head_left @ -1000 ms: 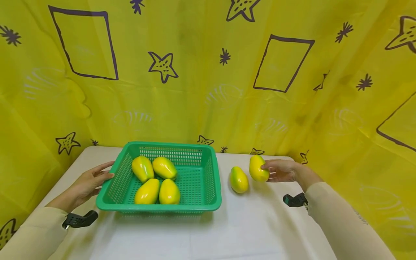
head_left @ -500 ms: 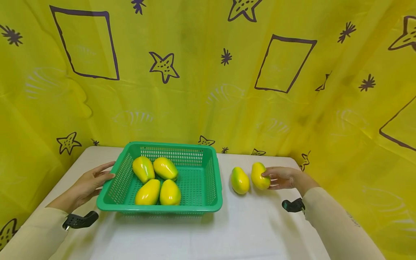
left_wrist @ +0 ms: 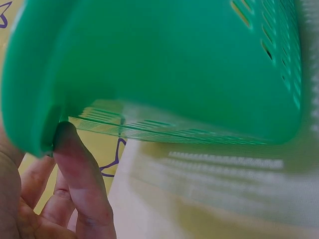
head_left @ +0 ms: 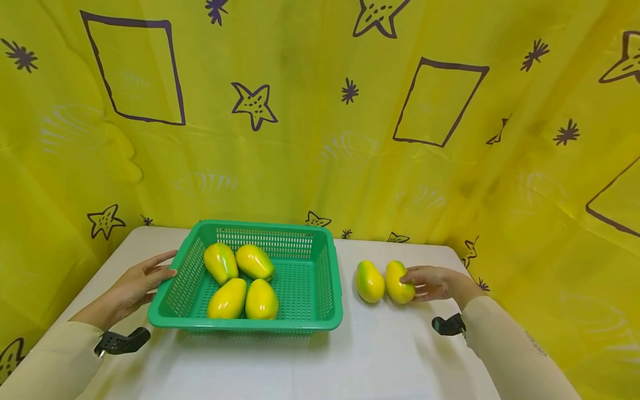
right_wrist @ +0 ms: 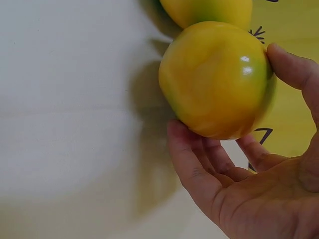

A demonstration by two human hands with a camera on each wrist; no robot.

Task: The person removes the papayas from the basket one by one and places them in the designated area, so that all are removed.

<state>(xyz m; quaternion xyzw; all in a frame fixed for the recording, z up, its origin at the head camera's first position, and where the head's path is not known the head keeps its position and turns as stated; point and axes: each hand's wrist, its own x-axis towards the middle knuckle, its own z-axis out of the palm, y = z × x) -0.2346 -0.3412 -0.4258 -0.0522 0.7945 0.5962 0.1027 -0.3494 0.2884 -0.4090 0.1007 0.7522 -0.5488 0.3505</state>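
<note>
My right hand [head_left: 431, 282] grips a yellow-green mango [head_left: 398, 282] at the table's right side. The right wrist view shows the thumb on one side of this mango [right_wrist: 214, 82] and the fingers curled under the other. Just left of it lies a second mango [head_left: 370, 281]. My left hand [head_left: 136, 286] holds the left rim of a green plastic basket [head_left: 245, 322]; in the left wrist view a finger [left_wrist: 82, 174] hooks beneath the rim. Several mangoes [head_left: 227, 299] sit in the basket's left half.
A white cloth [head_left: 350, 366] covers the table. Behind and beside it hangs a yellow curtain [head_left: 300, 161] with drawn stars and frames. The basket's right half shows bare mesh floor [head_left: 295, 289].
My right hand has lowered its mango toward the table, bringing it beside the other loose mango. The left hand keeps its place on the basket rim.
</note>
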